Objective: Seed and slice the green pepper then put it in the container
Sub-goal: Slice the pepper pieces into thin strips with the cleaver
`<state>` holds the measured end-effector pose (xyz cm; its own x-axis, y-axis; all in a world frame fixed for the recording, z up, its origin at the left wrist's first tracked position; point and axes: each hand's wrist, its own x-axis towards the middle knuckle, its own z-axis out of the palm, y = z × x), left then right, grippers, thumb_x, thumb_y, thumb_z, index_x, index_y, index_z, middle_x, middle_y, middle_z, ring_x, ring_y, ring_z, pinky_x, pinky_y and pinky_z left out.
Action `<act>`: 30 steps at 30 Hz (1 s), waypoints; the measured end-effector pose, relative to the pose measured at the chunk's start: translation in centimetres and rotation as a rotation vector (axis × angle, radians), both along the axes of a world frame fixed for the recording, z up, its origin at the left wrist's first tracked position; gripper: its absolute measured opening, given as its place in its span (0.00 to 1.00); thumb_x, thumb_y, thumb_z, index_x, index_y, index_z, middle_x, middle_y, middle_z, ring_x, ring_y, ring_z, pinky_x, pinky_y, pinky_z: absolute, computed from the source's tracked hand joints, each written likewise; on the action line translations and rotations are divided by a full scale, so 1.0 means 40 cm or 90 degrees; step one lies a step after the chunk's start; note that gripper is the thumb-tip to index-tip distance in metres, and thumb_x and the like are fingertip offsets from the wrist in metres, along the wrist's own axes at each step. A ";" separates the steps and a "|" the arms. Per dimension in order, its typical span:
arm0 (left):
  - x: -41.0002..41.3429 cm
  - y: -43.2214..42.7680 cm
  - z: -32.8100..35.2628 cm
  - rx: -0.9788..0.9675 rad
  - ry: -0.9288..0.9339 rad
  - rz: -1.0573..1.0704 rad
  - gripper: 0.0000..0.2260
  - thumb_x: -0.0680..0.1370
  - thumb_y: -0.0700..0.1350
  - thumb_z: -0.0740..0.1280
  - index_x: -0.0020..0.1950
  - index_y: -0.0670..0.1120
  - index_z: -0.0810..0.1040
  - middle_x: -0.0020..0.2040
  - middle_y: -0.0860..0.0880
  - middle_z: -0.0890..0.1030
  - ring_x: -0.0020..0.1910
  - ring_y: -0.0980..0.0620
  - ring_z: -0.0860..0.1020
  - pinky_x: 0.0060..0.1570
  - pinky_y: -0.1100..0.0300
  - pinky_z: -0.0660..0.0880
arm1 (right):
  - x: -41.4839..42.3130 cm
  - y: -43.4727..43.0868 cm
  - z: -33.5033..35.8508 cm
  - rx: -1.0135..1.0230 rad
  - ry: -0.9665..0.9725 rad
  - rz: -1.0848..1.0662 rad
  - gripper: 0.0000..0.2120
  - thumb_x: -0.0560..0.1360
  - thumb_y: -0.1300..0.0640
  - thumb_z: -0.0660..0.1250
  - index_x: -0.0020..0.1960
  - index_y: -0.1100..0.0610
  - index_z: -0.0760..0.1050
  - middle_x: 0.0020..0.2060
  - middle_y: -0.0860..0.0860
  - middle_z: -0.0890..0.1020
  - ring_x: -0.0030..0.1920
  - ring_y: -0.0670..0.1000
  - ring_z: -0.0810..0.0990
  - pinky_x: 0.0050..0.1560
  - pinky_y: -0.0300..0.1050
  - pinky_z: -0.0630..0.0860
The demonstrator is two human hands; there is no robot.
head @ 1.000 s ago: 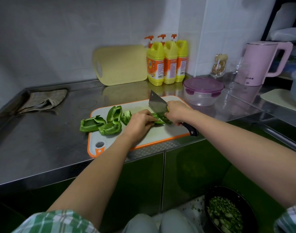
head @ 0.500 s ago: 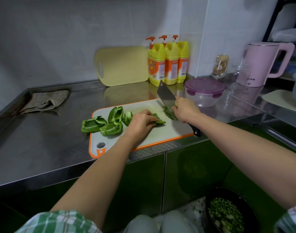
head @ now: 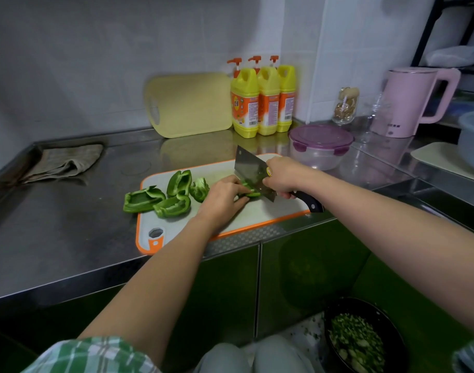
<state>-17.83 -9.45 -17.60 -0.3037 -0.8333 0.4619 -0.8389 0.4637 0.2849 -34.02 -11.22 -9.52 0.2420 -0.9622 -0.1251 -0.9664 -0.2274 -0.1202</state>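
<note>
- Slicing is in progress: the right hand (head: pixel 282 179) wraps the handle of the cleaver (head: pixel 253 170), whose edge is down on a pepper piece (head: pixel 251 194) near the middle of the cutting board (head: pixel 268 212).
- The left hand (head: pixel 222 201) pins that piece with curled fingers, the fingertips just beside the blade face. Hazard: if a fingertip uncurls toward the edge, a stroke could nick it.
- Hazard: the piece is curved and glossy. Under downward pressure it may roll or skid, giving uneven strips or deflecting the blade toward the holding hand.
- Several unsliced pepper sections (head: pixel 174 207) wait at the board's left end, and the outermost lies partly off the board on the steel counter (head: pixel 69 224). Hazard: a sweep of the left forearm could push it further out of reach.
- The board's near edge sits at the counter's front edge. Hazard: heavy chopping force could shift the board toward the drop.
- The container (head: pixel 320 148) stands behind the board, to the right of the blade, with its purple lid on. Hazard: transfer cannot start until the lid is removed, and reaching for it with the cleaver in hand risks knocking it.
</note>
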 end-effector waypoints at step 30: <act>0.014 -0.002 0.003 -0.011 0.015 -0.021 0.09 0.73 0.43 0.74 0.52 0.43 0.85 0.48 0.44 0.83 0.47 0.45 0.80 0.48 0.56 0.73 | 0.024 -0.014 -0.045 -0.099 -0.141 -0.067 0.06 0.79 0.59 0.60 0.53 0.60 0.72 0.37 0.58 0.81 0.27 0.54 0.76 0.28 0.44 0.74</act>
<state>-17.26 -9.54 -17.47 -0.3192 -0.8151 0.4835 -0.8165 0.4955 0.2964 -33.07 -11.78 -11.31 0.1444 -0.9870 0.0707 -0.9395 -0.1592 -0.3032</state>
